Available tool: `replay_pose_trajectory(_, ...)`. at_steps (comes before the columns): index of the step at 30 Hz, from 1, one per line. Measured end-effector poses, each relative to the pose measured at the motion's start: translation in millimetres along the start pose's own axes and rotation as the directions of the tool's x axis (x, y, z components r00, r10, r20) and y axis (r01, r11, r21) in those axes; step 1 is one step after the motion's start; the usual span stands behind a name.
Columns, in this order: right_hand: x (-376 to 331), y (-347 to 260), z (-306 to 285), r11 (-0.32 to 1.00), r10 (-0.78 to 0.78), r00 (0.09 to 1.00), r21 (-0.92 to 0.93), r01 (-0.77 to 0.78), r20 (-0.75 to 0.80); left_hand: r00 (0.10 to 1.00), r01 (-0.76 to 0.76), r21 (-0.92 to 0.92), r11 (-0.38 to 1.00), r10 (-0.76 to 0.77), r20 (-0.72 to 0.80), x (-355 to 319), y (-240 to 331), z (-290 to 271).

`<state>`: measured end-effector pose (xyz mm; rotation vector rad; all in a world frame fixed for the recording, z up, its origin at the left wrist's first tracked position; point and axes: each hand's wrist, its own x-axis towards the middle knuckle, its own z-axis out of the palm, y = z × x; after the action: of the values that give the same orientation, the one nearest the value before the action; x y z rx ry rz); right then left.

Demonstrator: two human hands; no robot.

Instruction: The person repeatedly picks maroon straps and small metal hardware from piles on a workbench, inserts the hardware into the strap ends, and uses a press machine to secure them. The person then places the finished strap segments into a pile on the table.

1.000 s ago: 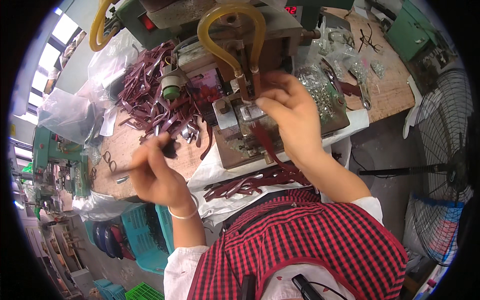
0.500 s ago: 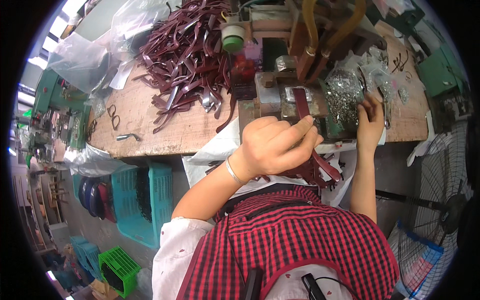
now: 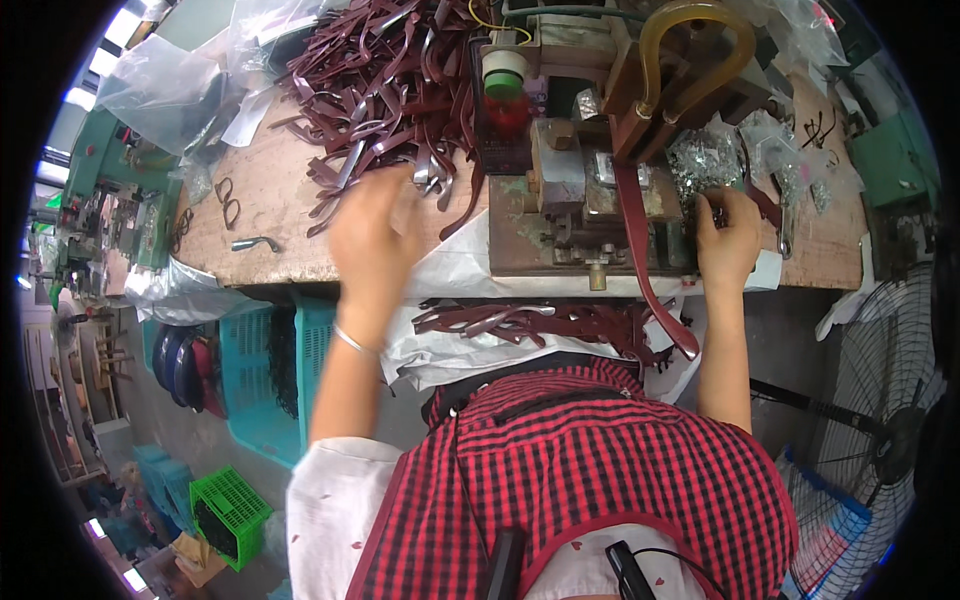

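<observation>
The left hand [image 3: 375, 235] was a blur by the near side of a heap of dark red strips [image 3: 380, 100], just inside the table's [image 3: 300, 255] front edge; I could not tell whether its fingers were parted or pinching anything. A hasty tug there, I judged, could drag tangled strips over that edge. The right hand [image 3: 730, 235] had its fingers curled at the small metal pieces [image 3: 702, 160] towards the table's right; whether it pinched one I could not tell. A knock could scatter them.

Between the hands, held by neither, a single strip [image 3: 640, 250] had its upper end at the machine's metal block [image 3: 600, 203], beneath the press head [image 3: 655, 140], its lower end jutting past the table's front edge. The apron [image 3: 600, 450] or a forearm catching that tail could skew it. Below the edge, a dropped piece could vanish among more strips [image 3: 520, 325] on white sheeting [image 3: 440, 365].
</observation>
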<state>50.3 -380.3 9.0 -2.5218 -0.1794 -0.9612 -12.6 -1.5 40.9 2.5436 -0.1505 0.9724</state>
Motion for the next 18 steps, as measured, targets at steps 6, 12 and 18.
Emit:
replay_pose_trajectory(6, 7.7, -10.2, 7.7, 0.991, 0.099, 0.995, 0.09, -0.099, 0.01, 0.952, -0.116, 0.635, 0.764, -0.097, 0.291, -8.9, -160.7, 6.4)
replay_pose_trajectory(12, 14.5, -6.7, 5.8, 0.895, 0.286, 0.953, 0.325, -0.304, 0.104, 0.985, -0.149, 0.443, 0.884, 0.093, 0.146, 36.1, -89.5, -15.9)
replay_pose_trajectory(18, 22.9, -13.9, 13.1, 0.873, 0.27, 0.955, 0.387, -0.296, 0.12, 0.953, -0.084, 0.482, 0.872, -0.071, 0.293, 15.1, -86.0, 8.2)
